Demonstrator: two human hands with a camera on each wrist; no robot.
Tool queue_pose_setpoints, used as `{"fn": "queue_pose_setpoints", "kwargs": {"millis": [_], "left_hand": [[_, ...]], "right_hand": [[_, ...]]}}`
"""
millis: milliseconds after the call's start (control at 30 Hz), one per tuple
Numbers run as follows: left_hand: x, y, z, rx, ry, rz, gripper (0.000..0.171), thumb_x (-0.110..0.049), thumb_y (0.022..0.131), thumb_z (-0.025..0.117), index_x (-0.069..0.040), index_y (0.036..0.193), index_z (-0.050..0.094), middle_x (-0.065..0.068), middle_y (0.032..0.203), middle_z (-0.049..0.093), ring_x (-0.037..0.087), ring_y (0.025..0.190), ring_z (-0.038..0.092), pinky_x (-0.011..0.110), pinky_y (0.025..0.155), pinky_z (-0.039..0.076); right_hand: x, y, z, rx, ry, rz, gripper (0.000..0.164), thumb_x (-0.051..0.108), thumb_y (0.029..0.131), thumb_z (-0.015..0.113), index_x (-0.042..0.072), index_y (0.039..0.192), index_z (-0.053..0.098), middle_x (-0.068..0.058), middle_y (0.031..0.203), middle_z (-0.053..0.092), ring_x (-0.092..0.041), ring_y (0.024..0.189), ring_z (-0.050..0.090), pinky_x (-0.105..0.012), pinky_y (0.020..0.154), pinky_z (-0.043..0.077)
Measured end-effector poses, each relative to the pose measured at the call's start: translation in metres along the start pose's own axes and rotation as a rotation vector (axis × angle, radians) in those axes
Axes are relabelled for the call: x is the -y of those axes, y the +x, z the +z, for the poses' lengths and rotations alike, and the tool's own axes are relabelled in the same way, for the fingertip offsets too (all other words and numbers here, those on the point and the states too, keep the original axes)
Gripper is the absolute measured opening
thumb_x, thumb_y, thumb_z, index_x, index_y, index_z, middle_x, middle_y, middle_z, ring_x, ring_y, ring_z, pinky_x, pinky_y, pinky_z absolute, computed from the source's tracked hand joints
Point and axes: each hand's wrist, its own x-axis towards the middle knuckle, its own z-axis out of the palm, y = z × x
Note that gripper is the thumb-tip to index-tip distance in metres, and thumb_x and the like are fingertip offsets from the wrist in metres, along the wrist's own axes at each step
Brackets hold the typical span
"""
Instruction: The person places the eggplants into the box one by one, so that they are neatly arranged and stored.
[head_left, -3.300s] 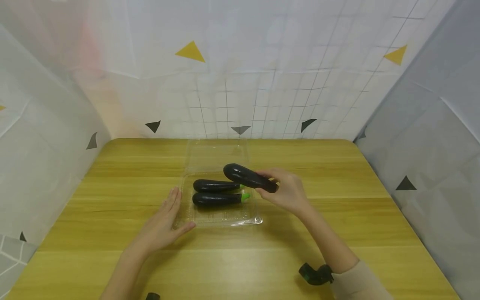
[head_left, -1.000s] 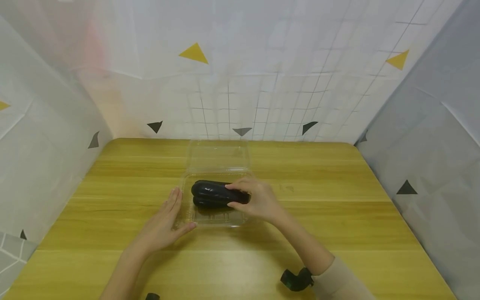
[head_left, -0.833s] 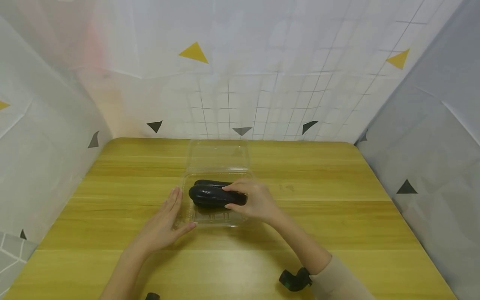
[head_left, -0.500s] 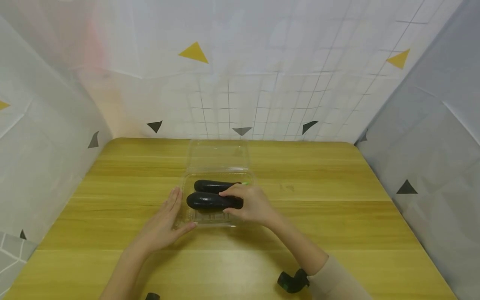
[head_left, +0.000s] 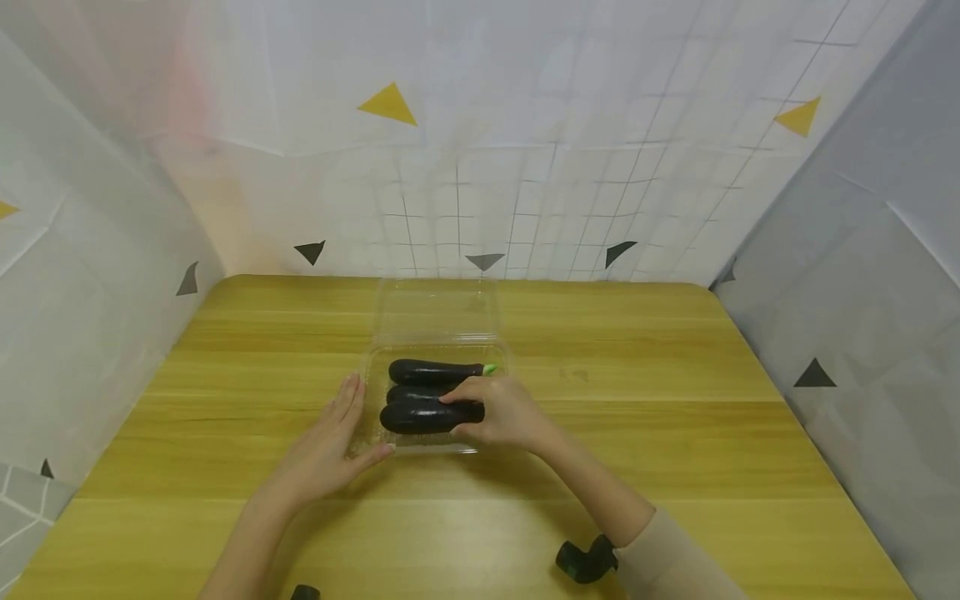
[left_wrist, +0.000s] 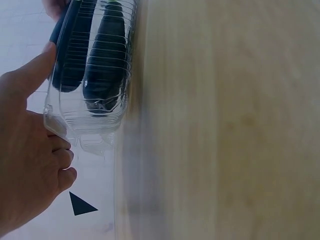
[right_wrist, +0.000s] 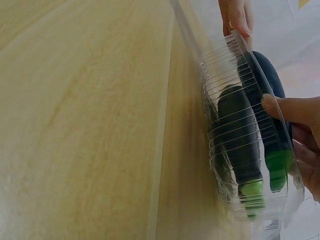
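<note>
In the head view my right hand (head_left: 506, 414) grips the stem end of a dark eggplant (head_left: 423, 417) over the front part of a clear plastic clamshell container (head_left: 442, 451). Behind it lie a middle eggplant (head_left: 411, 393), partly covered, and a back eggplant (head_left: 435, 372) with a green stem tip. My left hand (head_left: 322, 450) rests against the container's left side, thumb at the front corner. In the left wrist view, that thumb touches the rim of the container (left_wrist: 90, 125). The right wrist view has my right thumb (right_wrist: 280, 107) across the held eggplant, whose green end shows through the plastic.
The container's clear lid (head_left: 437, 308) lies folded back toward the wall. Everything stands on a wood-grain table (head_left: 660, 433), with pale patterned sheets (head_left: 480, 192) around its back and sides. A black wrist-camera piece (head_left: 587, 560) hangs under the right forearm.
My right hand has brought the third eggplant from above the container's right side down and forward, past the other two, to the front. The left hand has stayed in place.
</note>
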Motion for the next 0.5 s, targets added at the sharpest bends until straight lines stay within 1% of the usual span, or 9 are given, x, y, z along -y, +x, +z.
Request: {"fn": "queue_pose_setpoints", "kwargs": {"millis": [167, 300, 400, 500], "left_hand": [[-0.0009, -0.0005, -0.0013, -0.003, -0.006, 0.006, 0.104, -0.065, 0.088, 0.052, -0.002, 0.153, 0.002, 0.017, 0.159, -0.002, 0.036, 0.145, 0.006, 0.054, 0.113, 0.018], [-0.0020, -0.0014, -0.0021, 0.000, -0.012, 0.006, 0.103, -0.063, 0.089, 0.054, -0.001, 0.153, 0.003, 0.017, 0.159, -0.002, 0.035, 0.145, 0.005, 0.053, 0.114, 0.017], [-0.0024, -0.0014, -0.0022, 0.002, -0.011, 0.004, 0.103, -0.062, 0.089, 0.054, -0.001, 0.153, 0.003, 0.017, 0.160, -0.002, 0.035, 0.145, 0.005, 0.053, 0.114, 0.017], [-0.0024, -0.0009, -0.0022, 0.005, -0.007, 0.001, 0.103, -0.064, 0.089, 0.052, -0.001, 0.153, 0.002, 0.017, 0.160, -0.003, 0.035, 0.145, 0.005, 0.053, 0.114, 0.017]], "right_hand": [[-0.0012, -0.0003, 0.0022, 0.067, -0.010, 0.023, 0.040, 0.026, 0.072, 0.085, 0.018, 0.109, 0.074, 0.002, 0.103, 0.071, -0.011, 0.096, 0.065, -0.028, 0.080, 0.053], [-0.0014, -0.0004, 0.0052, 0.112, 0.014, 0.064, 0.039, 0.025, 0.072, 0.085, 0.017, 0.109, 0.074, 0.002, 0.104, 0.071, -0.012, 0.097, 0.065, -0.029, 0.082, 0.053], [-0.0016, -0.0001, 0.0070, 0.129, 0.036, 0.101, 0.040, 0.025, 0.073, 0.085, 0.017, 0.110, 0.074, 0.002, 0.106, 0.070, -0.012, 0.099, 0.064, -0.029, 0.083, 0.052], [-0.0023, 0.0004, 0.0077, 0.134, 0.039, 0.118, 0.040, 0.025, 0.074, 0.085, 0.018, 0.111, 0.073, 0.003, 0.106, 0.070, -0.011, 0.099, 0.063, -0.029, 0.084, 0.052]]}}
